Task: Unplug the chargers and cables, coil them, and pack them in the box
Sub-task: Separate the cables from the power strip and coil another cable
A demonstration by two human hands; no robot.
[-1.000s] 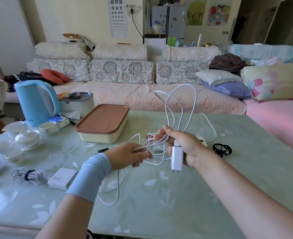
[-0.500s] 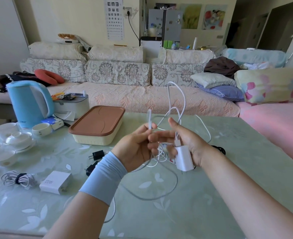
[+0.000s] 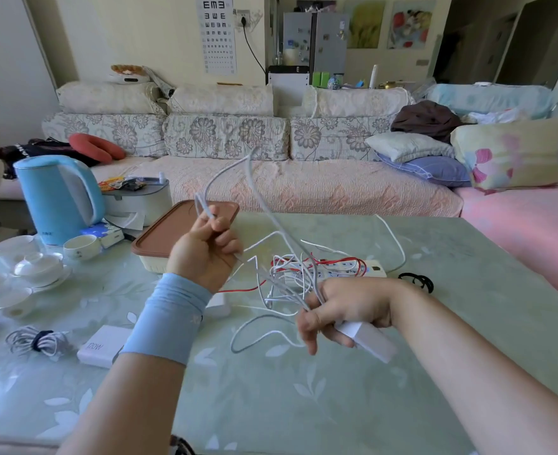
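Observation:
My right hand grips a white charger block low over the table, with white cable strands running up past its fingers. My left hand, raised higher, pinches a loop of the same white cable, which arcs between the two hands. Behind them a white power strip lies under a tangle of white and red leads. The box, cream with a brown lid on it, stands behind my left hand. A white 120W charger and a tied cable coil lie at the left.
A blue kettle, cups and saucers crowd the table's left end. A black cable tie lies to the right of the strip. The sofa runs behind the green glass table.
My hands, close together before, have drawn apart: the left rose up and back with a cable loop, the right dropped toward the table with the charger block.

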